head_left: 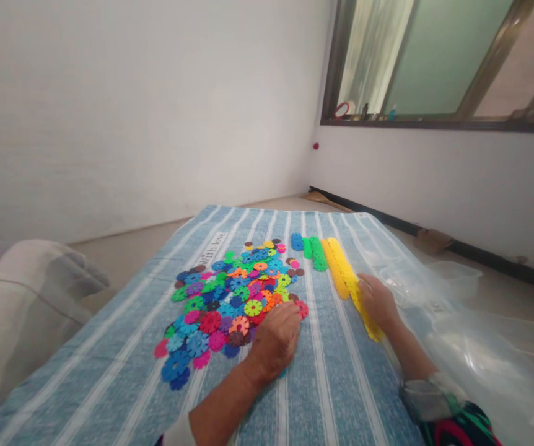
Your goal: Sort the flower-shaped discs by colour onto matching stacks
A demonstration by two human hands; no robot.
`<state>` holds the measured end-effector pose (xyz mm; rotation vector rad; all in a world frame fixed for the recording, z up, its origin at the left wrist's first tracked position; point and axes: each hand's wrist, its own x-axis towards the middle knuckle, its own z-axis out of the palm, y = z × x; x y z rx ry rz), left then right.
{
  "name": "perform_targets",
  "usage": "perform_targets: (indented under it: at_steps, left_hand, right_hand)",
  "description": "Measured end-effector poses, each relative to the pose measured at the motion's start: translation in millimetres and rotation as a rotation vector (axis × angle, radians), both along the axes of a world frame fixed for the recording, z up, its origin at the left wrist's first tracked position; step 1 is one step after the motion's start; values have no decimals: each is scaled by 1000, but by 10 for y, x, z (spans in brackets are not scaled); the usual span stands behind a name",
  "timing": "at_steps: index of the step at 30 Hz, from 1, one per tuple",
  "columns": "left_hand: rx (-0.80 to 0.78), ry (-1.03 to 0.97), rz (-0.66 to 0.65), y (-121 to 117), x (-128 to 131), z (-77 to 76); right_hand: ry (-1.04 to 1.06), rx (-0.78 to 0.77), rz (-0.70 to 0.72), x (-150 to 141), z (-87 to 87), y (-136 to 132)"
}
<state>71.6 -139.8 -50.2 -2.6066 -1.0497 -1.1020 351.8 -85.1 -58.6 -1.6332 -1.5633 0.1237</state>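
A heap of flat plastic snowflake discs (234,297) in several colours lies spread on a blue striped cloth (332,384). My left hand (274,341) rests knuckles up at the heap's near right edge, fingers curled down onto the discs, beside a red disc (302,308). To the right run rows of sorted discs: yellow (344,272), green (317,253), and a short blue row (297,241). My right hand (377,300) lies on the near part of the yellow row with fingers bent over it. What either hand holds is hidden.
A clear plastic bag (471,347) covers the cloth's right side, with a clear plastic box (457,279) on the floor beyond. A grey pillow (20,303) lies at the left. White walls and a window (438,59) stand behind.
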Motion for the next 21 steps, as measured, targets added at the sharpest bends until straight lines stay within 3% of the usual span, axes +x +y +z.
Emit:
perform_targets:
  at_steps: [6, 13, 21]
  left_hand:
    - [-36, -40, -39, -95, 71, 6]
    - [-55, -42, -80, -136, 100, -5]
    - [-56, -111, -93, -136, 123, -67]
  right_hand:
    - [-91, 120, 209, -416, 119, -159]
    - [-213, -43, 484, -978, 77, -286]
    - [-284, -192, 482, -1209, 75, -224]
